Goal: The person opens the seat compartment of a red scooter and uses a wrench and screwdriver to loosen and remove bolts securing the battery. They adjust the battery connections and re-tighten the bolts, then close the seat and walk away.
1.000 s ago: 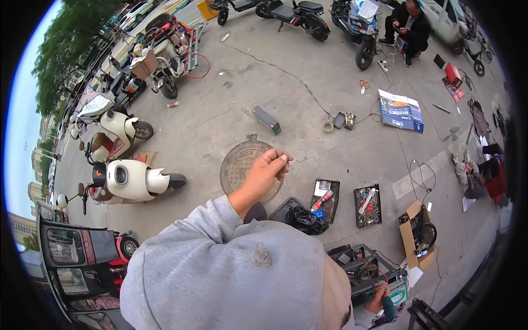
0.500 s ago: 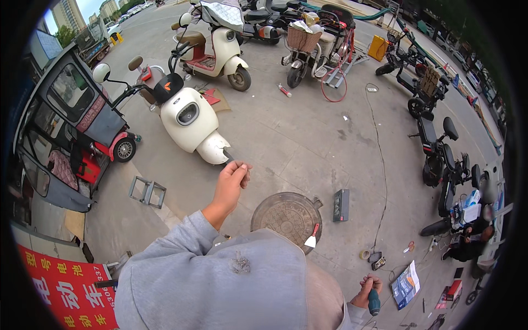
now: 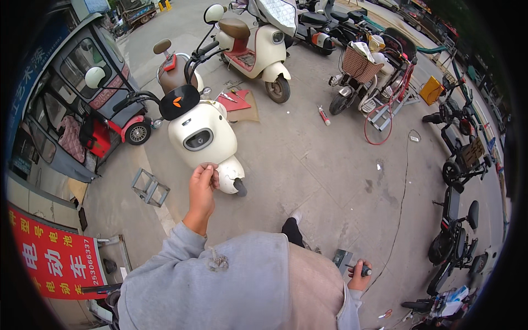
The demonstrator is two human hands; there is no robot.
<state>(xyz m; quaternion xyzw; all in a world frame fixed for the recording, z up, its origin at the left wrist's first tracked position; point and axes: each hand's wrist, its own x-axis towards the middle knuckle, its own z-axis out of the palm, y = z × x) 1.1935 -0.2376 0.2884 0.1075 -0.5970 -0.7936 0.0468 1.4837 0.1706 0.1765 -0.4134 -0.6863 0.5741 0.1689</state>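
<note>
My left hand [image 3: 202,190] is raised, its thumb and fingers pinched together; anything between them is too small to make out. From this view it overlaps the lower front of a cream electric scooter [image 3: 190,124], beside its front fender [image 3: 228,170], and whether it touches cannot be told. The scooter has a black cap-like cover between the handlebars. Low at the right, my right hand [image 3: 358,279] is closed around a screwdriver [image 3: 365,270] with a dark green handle, its shaft pointing left. Behind that hand, a dark grey box [image 3: 341,257] stands on the ground, partly hidden.
A small grey metal stand [image 3: 149,188] is left of the scooter. Beyond it, tools lie on a red sheet [image 3: 236,103]. Another cream scooter [image 3: 256,52] and a basket scooter [image 3: 363,74] are parked farther back. A three-wheeler [image 3: 82,93] stands left; a black cable [image 3: 400,209] runs along the ground.
I have moved toward the cream scooter, which now appears nearer my left hand. The manhole cover and scraper have left the view. My right hand has turned the screwdriver so its shaft shows.
</note>
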